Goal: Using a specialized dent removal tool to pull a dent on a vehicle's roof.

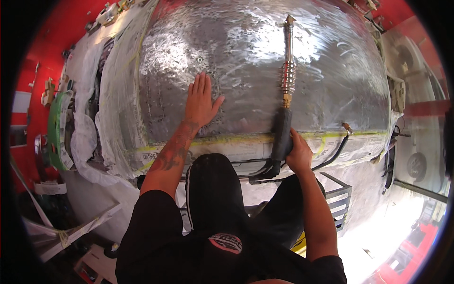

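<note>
My left hand (202, 102) lies with its fingers stretched out on a bare grey metal panel (236, 80), left of centre among small pitted, rough patches. My right hand (298, 150) grips the black handle (282, 135) of a long tool with a brass fitting, a coiled steel guard and a steel tube (288, 38) that points away from me over the panel. Right of it, a black hose (336, 154) with a brass end fitting hangs over the panel's taped, newspaper-covered edge (359, 144). My knees are bent below that edge.
Crumpled plastic sheeting (87, 142) and a green part (60, 130) lie at the left, with a light trestle frame (66, 236) below. A dark metal slatted frame (336, 208) stands low at the right. Red walls (42, 52) and a glossy pale surface (409, 132) are at the sides.
</note>
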